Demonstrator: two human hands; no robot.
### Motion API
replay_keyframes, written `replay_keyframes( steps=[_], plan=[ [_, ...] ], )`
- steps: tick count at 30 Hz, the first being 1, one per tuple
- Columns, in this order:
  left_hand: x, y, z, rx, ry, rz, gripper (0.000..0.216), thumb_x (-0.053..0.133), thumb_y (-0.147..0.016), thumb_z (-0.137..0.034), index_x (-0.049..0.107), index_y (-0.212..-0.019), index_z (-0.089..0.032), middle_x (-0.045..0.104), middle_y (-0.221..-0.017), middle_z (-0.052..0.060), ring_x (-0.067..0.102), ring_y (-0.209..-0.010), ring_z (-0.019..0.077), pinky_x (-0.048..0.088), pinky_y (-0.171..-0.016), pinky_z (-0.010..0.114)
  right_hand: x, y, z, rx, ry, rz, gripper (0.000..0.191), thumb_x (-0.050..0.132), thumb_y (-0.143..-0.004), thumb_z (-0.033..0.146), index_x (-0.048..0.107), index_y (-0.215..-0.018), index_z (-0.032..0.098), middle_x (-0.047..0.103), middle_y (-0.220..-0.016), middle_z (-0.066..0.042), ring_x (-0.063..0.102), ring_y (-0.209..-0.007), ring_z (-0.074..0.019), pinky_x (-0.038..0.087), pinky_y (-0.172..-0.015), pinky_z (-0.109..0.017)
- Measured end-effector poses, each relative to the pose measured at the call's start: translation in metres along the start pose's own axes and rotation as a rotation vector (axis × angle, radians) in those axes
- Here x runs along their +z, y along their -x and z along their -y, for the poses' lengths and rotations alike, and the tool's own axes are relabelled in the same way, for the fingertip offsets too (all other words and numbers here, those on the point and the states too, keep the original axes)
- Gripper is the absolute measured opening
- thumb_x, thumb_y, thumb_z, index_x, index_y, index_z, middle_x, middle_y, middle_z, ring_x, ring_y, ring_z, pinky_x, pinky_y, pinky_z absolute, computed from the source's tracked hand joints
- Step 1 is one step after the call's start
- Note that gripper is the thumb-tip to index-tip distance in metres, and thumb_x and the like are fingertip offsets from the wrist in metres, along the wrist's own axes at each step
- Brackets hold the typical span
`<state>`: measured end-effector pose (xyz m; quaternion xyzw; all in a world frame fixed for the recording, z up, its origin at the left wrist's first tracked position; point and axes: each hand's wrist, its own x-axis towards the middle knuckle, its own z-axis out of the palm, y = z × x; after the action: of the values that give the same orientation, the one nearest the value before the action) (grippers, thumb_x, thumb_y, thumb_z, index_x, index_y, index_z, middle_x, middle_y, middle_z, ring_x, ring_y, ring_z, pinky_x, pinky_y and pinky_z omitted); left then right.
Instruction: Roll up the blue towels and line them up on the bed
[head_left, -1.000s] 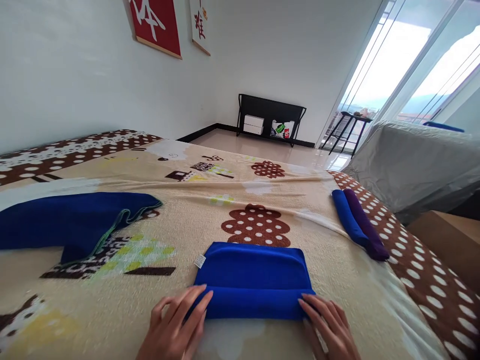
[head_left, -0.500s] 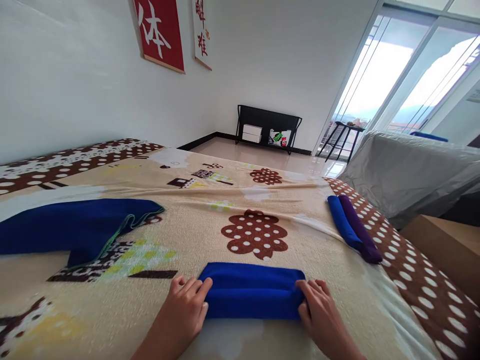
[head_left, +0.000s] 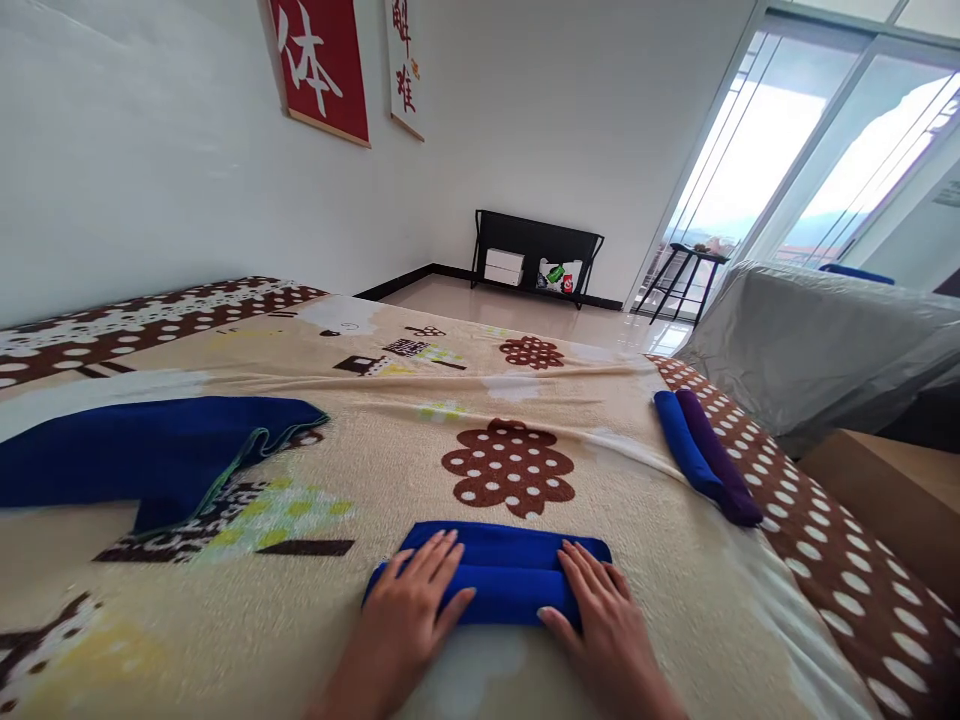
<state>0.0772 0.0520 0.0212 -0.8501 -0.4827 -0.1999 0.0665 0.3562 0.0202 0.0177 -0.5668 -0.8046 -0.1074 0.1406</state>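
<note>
Lying palm-down, left hand and right hand top the part-rolled blue cloth on the patterned blanket. Grip: spread, no pinch. Cloth likely light, soft, limp; best hold: both roll ends, evenly.

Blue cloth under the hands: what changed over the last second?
The left hand and right hand let go of the blue cloth at its ends, moved inward and now lie on top, fingers extended. Its far edge came toward the person, uncovering the flower print's near edge; its flat part is shorter. Navy cloth, blue roll and purple roll stayed put.
</note>
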Motion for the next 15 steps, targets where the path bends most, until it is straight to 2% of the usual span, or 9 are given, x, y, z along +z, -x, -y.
replay_keyframes(
  steps=[3,5,7,11,13,15],
  plan=[
    [-0.006,0.017,0.034,-0.043,-0.053,-0.045,0.047,0.05,-0.096,-0.05,0.054,-0.139,-0.03,0.062,-0.139,0.004,0.059,-0.125,0.0221,0.035,-0.107,0.039,0.001,0.018,-0.028,-0.001,0.058,-0.035,0.06,0.046,-0.097,0.056,0.045,-0.145,0.019,0.054,-0.145,-0.006,0.054,-0.131,-0.0253,0.042,-0.104,-0.045],
    [-0.017,0.026,0.04,0.01,-0.122,-0.124,0.046,0.052,-0.096,-0.043,0.052,-0.14,-0.033,0.059,-0.142,0.004,0.058,-0.126,0.0228,0.027,-0.111,0.04,-0.002,0.03,-0.037,-0.047,0.095,-0.101,0.067,0.051,-0.095,0.053,0.036,-0.151,0.019,0.049,-0.149,-0.009,0.051,-0.134,-0.0264,0.038,-0.106,-0.044],
    [-0.029,0.035,0.036,0.072,-0.189,-0.183,0.046,0.054,-0.094,-0.031,0.052,-0.14,-0.033,0.06,-0.141,0.005,0.059,-0.124,0.0223,0.026,-0.109,0.039,-0.006,0.041,-0.041,-0.091,0.119,-0.174,0.069,0.056,-0.093,0.043,0.032,-0.153,0.02,0.047,-0.15,-0.011,0.05,-0.135,-0.0263,0.036,-0.105,-0.041],
    [-0.035,0.048,0.023,0.164,-0.196,-0.143,0.053,0.05,-0.086,-0.014,0.055,-0.137,-0.028,0.066,-0.133,0.004,0.062,-0.117,0.0192,0.032,-0.099,0.034,-0.009,0.054,-0.047,-0.2,0.083,-0.234,0.064,0.051,-0.087,0.018,0.04,-0.149,0.028,0.063,-0.136,-0.003,0.061,-0.122,-0.0188,0.037,-0.099,-0.033],
    [-0.031,0.046,0.024,0.117,-0.148,-0.138,0.056,0.045,-0.084,-0.008,0.056,-0.136,-0.027,0.067,-0.13,0.004,0.062,-0.116,0.02,0.032,-0.098,0.036,-0.01,0.05,-0.05,-0.177,0.045,-0.219,0.06,0.049,-0.085,0.016,0.048,-0.143,0.029,0.066,-0.13,-0.001,0.063,-0.118,-0.018,0.038,-0.099,-0.032],
    [-0.028,0.033,0.028,0.048,-0.091,-0.129,0.055,0.043,-0.082,-0.005,0.058,-0.131,-0.026,0.07,-0.121,0.005,0.064,-0.111,0.0216,0.033,-0.098,0.039,-0.015,0.037,-0.053,-0.098,-0.032,-0.128,0.054,0.048,-0.084,0.014,0.056,-0.135,0.028,0.068,-0.126,-0.002,0.064,-0.115,-0.019,0.039,-0.1,-0.034]
  ],
)
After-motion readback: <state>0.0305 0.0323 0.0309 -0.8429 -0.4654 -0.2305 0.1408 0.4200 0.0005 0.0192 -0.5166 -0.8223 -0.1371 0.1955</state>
